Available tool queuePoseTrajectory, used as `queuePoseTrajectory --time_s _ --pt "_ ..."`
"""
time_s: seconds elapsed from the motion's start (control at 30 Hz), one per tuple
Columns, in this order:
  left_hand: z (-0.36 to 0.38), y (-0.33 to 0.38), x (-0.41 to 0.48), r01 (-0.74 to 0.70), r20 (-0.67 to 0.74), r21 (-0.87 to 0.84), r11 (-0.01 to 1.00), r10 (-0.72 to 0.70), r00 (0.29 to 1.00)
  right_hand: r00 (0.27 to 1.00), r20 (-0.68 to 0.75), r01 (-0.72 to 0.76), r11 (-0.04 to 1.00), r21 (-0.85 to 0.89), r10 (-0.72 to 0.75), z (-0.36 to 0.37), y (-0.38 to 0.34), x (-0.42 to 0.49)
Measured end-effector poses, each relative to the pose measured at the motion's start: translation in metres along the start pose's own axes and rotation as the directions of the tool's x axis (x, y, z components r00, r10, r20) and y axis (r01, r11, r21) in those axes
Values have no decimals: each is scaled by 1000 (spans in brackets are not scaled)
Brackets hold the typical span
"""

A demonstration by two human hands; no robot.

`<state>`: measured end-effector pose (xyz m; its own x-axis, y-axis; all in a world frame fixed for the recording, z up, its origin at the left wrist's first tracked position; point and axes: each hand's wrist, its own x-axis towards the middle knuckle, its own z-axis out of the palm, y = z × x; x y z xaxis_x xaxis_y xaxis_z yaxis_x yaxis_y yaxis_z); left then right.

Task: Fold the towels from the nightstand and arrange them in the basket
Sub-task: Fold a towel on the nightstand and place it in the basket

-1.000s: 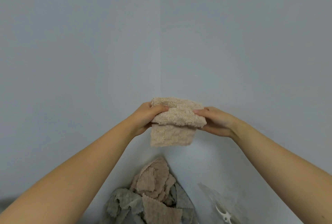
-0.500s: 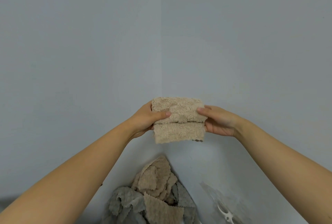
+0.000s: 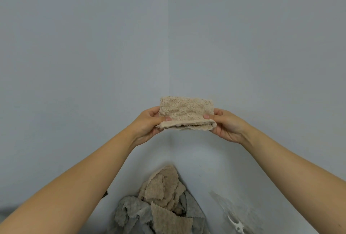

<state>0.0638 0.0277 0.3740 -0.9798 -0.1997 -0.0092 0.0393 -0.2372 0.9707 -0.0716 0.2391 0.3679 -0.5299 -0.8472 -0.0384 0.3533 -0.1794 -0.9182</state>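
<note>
Both hands are holding a folded beige towel (image 3: 186, 111) up in the air in front of the wall corner (image 3: 169, 46), well above the white surface (image 3: 202, 166). The left hand (image 3: 148, 126) is pinching the towel's left end, thumb pressing on top and fingers curling underneath; the right hand (image 3: 227, 126) is gripping the right end the same way. The towel is lying roughly level, its layered edge facing the camera. Below, a loose pile of beige and grey towels (image 3: 162, 202) is sitting on the white surface, and to its right something clear (image 3: 236, 223) with a white clip-like piece is lying, too blurred to identify
</note>
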Motion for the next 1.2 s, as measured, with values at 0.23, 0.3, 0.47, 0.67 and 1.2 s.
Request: queuePoseTrajectory --time_s 0.23,0.3,0.47,0.67,1.2 --pt "-3 5 -2 108 60 -305 946 -94 994 1000 -12 1 977 213 1 7 -3 -3" --pt "-2 5 -1 116 6 -176 977 -117 993 999 -30 -22 984 179 28 12 -5 -5" --pt "6 -1 4 63 -141 288 956 -22 990 987 -141 51 977 -208 -81 18 -1 -7" --pt "14 -4 4 45 -51 820 571 -5 999 962 -225 -131 457 -880 -158 18 1 -11" --pt "60 -55 10 -326 342 938 -115 183 922 982 -113 -162 -360 -919 -153 32 17 -53"
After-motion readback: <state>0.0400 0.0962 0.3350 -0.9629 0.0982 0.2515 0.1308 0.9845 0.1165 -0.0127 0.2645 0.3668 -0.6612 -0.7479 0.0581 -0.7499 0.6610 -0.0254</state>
